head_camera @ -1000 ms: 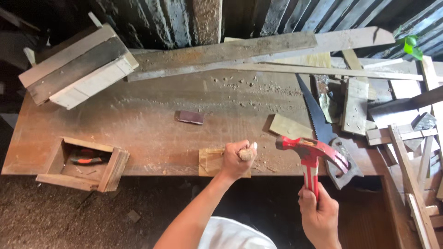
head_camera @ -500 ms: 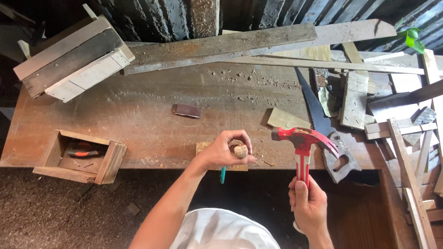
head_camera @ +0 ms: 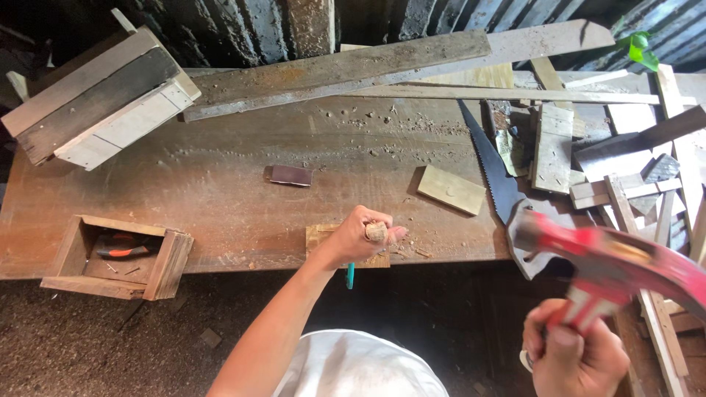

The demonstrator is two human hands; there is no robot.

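My left hand (head_camera: 358,237) is closed around a tool with a round wooden handle end (head_camera: 376,231) and a teal part (head_camera: 351,276) sticking out below the hand. It holds the tool on a small wooden block (head_camera: 318,239) at the front edge of the brown workbench (head_camera: 220,198). My right hand (head_camera: 577,356) grips the handle of a red claw hammer (head_camera: 614,261). The hammer is raised close to the camera at the right and is blurred by motion. It is well away from the handle end.
A handsaw (head_camera: 489,165) lies right of centre beside a loose pale block (head_camera: 451,190). A small dark pad (head_camera: 289,175) lies mid-bench. An open wooden box (head_camera: 169,265) holding pliers stands at front left, stacked planks (head_camera: 99,99) at back left, long boards (head_camera: 338,70) behind, scrap wood (head_camera: 625,169) at right.
The hammer has swung up and to the right, nearer the camera and now blurred. My left hand has stayed on the wooden-handled tool over the small block.
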